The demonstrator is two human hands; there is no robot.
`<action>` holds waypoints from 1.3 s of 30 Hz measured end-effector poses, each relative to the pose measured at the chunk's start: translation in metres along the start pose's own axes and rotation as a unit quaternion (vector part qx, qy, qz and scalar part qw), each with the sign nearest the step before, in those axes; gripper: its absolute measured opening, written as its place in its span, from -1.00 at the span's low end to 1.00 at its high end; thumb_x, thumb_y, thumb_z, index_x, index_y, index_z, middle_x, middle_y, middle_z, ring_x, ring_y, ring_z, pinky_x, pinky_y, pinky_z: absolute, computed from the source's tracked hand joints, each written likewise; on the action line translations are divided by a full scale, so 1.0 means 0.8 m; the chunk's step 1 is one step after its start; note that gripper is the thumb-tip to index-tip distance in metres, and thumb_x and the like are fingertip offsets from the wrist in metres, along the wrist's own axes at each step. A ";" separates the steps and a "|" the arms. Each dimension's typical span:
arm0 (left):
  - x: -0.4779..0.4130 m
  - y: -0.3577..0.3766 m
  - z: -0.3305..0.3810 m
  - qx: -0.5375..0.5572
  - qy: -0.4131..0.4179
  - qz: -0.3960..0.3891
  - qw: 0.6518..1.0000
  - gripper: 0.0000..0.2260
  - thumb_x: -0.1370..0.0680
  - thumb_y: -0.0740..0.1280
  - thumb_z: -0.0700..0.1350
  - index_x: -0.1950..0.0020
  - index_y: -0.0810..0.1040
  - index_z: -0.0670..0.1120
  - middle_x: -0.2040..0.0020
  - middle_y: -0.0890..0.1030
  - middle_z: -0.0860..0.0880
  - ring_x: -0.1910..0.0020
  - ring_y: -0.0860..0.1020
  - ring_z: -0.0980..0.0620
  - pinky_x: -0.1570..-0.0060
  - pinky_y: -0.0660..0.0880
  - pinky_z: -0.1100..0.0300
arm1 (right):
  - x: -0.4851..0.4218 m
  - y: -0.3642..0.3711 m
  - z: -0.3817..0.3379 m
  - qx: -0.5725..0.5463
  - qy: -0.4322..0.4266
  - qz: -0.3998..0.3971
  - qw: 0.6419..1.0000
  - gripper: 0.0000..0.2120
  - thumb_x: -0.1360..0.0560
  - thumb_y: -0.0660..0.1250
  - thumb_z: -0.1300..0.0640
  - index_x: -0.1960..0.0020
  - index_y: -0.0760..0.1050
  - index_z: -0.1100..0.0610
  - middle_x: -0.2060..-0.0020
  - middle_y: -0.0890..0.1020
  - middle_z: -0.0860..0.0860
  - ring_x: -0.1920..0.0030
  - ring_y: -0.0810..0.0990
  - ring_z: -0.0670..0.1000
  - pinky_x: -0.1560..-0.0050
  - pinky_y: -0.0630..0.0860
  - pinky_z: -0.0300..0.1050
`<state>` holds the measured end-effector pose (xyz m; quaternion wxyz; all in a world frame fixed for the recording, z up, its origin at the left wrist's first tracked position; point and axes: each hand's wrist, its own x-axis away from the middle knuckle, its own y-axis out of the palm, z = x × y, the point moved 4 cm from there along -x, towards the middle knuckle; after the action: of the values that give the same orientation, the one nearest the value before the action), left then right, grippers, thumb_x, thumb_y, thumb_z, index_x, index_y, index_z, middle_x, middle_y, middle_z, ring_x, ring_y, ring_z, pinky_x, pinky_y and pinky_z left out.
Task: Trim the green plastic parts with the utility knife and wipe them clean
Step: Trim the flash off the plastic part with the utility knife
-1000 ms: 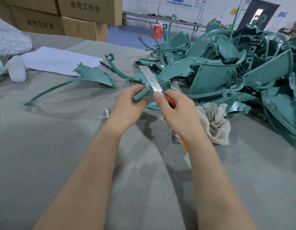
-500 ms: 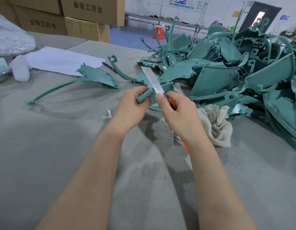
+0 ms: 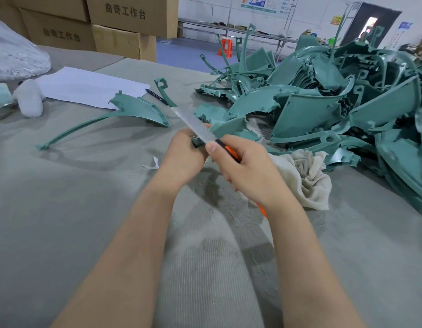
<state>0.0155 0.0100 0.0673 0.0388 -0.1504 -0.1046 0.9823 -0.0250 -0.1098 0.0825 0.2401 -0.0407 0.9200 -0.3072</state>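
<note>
Utility knife [image 3: 195, 123] shifted over left hand [image 3: 184, 157], which pinches green part [image 3: 229, 130]; right hand [image 3: 248, 171] grips knife. Part likely light, stiff: hold near cut.

We have slid the blade over and closed our hands up

Our right hand [image 3: 245, 171] has carried the utility knife [image 3: 200, 129] leftward, so the blade now lies over the fingers of our left hand [image 3: 181, 157] instead of across the bare end of the green part [image 3: 229, 129]. That end showed plainly between our thumbs a second ago. Now it sits mostly tucked behind the left hand, and our two hands have drawn together.
</note>
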 end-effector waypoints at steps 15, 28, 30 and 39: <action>-0.002 0.000 -0.006 0.071 -0.030 0.010 0.997 -0.87 -0.58 0.30 -0.27 -0.12 0.54 -0.21 0.26 0.57 0.01 0.32 0.54 0.20 0.30 0.45 0.36 | -0.001 0.010 -0.002 0.044 0.003 -0.039 0.998 -0.67 -0.59 0.26 -0.06 0.32 0.40 0.00 0.54 0.38 -0.13 0.49 0.35 -0.12 0.43 0.27 -0.19; -0.002 -0.048 -0.004 0.286 0.022 0.321 0.903 -0.90 -0.54 0.36 -0.25 -0.03 0.59 -0.11 0.21 0.67 0.18 0.18 0.63 0.23 0.13 0.52 0.30 | 0.003 -0.035 0.044 -0.039 0.240 0.085 0.966 -0.76 -0.54 0.27 0.00 -0.10 0.39 0.14 0.17 0.64 0.06 0.41 0.52 -0.08 0.34 0.47 -0.19; -0.002 -0.057 -0.007 0.372 0.004 0.338 0.865 -0.87 -0.55 0.35 -0.26 -0.08 0.58 -0.14 0.08 0.68 0.09 0.07 0.65 0.14 0.00 0.55 0.20 | 0.003 -0.034 0.048 0.005 0.248 0.064 0.967 -0.82 -0.51 0.27 0.10 -0.05 0.37 0.16 0.22 0.63 0.05 0.48 0.49 -0.17 0.44 0.42 -0.32; -0.002 -0.014 0.009 0.704 -0.089 0.064 0.702 -0.85 -0.49 0.28 -0.26 -0.02 0.57 -0.24 0.02 0.64 -0.18 -0.01 0.62 -0.07 0.26 0.64 0.16 | 0.001 -0.005 0.030 0.052 0.167 -0.015 0.985 -0.87 -0.53 0.37 0.07 -0.04 0.53 0.08 0.29 0.61 0.04 0.31 0.61 0.02 0.17 0.55 -0.04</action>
<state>0.0156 0.0191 0.0767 0.0605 0.0028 0.6243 0.7788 -0.0147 -0.1260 0.0681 0.0804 0.0102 0.9293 -0.3603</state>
